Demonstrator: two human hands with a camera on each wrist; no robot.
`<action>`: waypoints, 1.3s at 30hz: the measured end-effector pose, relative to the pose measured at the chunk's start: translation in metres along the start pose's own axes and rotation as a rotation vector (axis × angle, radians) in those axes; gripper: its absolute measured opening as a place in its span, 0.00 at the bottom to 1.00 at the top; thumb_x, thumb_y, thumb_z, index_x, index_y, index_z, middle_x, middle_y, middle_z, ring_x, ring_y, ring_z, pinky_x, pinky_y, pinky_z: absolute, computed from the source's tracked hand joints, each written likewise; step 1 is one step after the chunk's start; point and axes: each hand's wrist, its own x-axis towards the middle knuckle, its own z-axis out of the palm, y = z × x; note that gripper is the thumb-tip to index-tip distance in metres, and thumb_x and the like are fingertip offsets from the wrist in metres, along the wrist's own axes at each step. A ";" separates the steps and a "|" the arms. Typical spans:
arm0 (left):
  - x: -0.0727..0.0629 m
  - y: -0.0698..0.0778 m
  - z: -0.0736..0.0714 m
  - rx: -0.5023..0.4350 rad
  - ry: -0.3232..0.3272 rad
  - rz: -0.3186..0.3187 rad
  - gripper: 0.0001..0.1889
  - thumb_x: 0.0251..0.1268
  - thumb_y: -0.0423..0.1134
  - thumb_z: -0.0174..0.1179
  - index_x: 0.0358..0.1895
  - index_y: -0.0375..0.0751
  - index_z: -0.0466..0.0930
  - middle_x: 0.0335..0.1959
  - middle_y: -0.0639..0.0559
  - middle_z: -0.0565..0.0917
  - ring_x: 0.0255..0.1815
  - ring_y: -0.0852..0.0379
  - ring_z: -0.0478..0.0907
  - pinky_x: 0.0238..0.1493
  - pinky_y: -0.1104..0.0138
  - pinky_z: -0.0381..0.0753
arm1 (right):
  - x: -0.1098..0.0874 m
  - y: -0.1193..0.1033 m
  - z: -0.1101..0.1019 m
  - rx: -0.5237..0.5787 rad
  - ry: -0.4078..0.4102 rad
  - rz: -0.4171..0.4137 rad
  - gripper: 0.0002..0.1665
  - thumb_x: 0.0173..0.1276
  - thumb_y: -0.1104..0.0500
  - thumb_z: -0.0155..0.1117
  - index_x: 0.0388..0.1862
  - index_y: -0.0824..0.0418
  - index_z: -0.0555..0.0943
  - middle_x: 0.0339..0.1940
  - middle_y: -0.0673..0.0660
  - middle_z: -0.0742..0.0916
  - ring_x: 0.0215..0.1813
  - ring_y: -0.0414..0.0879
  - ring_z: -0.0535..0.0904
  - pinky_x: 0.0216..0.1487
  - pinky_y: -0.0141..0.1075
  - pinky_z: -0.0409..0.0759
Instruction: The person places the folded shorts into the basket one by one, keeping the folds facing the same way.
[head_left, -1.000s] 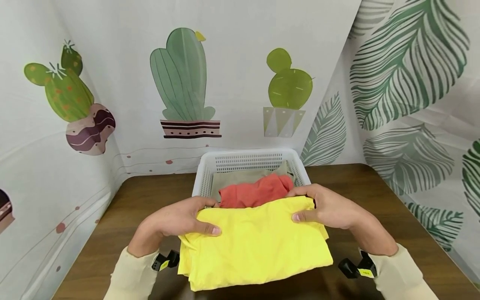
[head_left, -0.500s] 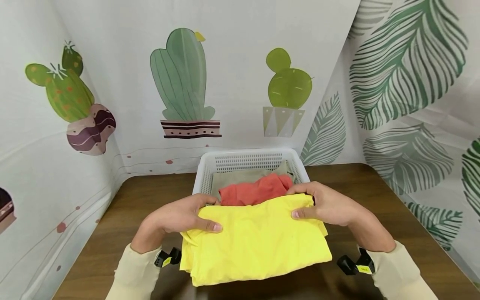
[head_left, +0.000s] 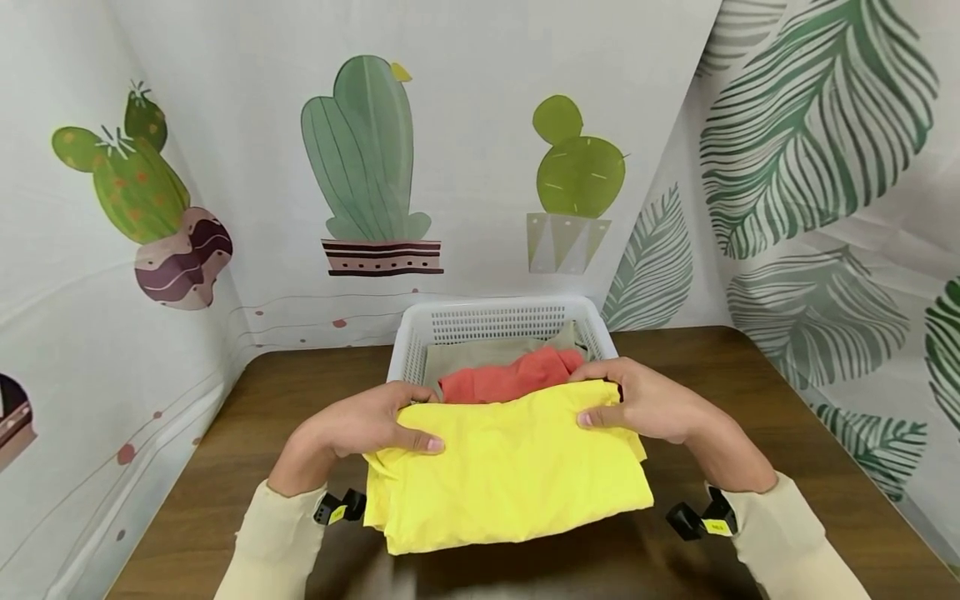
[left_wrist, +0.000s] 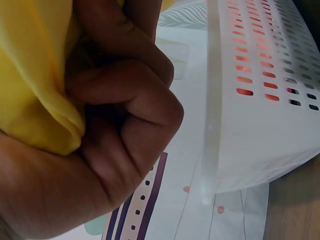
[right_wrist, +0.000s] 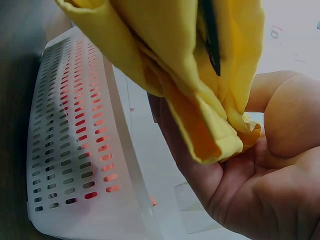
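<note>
A folded yellow garment (head_left: 510, 471) hangs between my two hands, just in front of the white basket (head_left: 495, 310). My left hand (head_left: 363, 429) pinches its upper left corner, thumb on the near face and fingers behind. At the upper right corner, my right hand (head_left: 652, 404) grips it the same way. In the left wrist view, curled fingers (left_wrist: 135, 95) hold the yellow cloth (left_wrist: 35, 75). The right wrist view has the folded layers of the cloth (right_wrist: 200, 115) tucked between thumb and palm. Behind the garment's top edge, a red cloth (head_left: 510, 379) lies in the basket.
A greyish-beige cloth (head_left: 468, 357) lies under the red one in the basket. The basket stands on a dark brown wooden table (head_left: 315, 375), toward its back edge. A white backdrop (head_left: 480, 167) with cactus and leaf prints hangs behind.
Both hands have moved slightly forward and up with the yellow garment, nearer the basket. The garment now covers a bit more of the red cloth. The basket has stayed put.
</note>
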 end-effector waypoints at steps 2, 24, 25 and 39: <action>0.000 -0.001 -0.001 -0.020 0.003 -0.003 0.15 0.65 0.44 0.76 0.48 0.42 0.84 0.39 0.51 0.87 0.41 0.53 0.82 0.46 0.64 0.83 | 0.001 0.001 0.000 0.018 0.003 0.013 0.20 0.71 0.64 0.73 0.59 0.66 0.82 0.43 0.64 0.89 0.40 0.55 0.90 0.44 0.45 0.91; 0.005 -0.015 -0.009 -0.260 0.051 -0.116 0.22 0.65 0.40 0.76 0.55 0.33 0.79 0.41 0.41 0.88 0.38 0.47 0.90 0.42 0.57 0.90 | 0.009 0.017 -0.006 0.151 0.090 0.036 0.23 0.70 0.67 0.73 0.61 0.72 0.79 0.43 0.68 0.88 0.39 0.58 0.92 0.41 0.53 0.90; 0.004 -0.015 -0.010 -0.267 0.057 -0.119 0.22 0.65 0.40 0.76 0.55 0.33 0.78 0.41 0.40 0.88 0.38 0.47 0.90 0.42 0.57 0.90 | 0.009 0.017 -0.006 0.149 0.094 0.033 0.23 0.70 0.67 0.73 0.61 0.73 0.79 0.43 0.68 0.88 0.38 0.58 0.92 0.41 0.53 0.90; 0.004 -0.016 -0.013 -0.305 0.115 -0.110 0.23 0.68 0.37 0.73 0.58 0.28 0.75 0.38 0.42 0.90 0.36 0.51 0.90 0.42 0.62 0.90 | 0.010 0.022 -0.011 0.155 0.133 0.067 0.25 0.69 0.68 0.73 0.63 0.72 0.77 0.43 0.69 0.87 0.39 0.61 0.91 0.42 0.53 0.90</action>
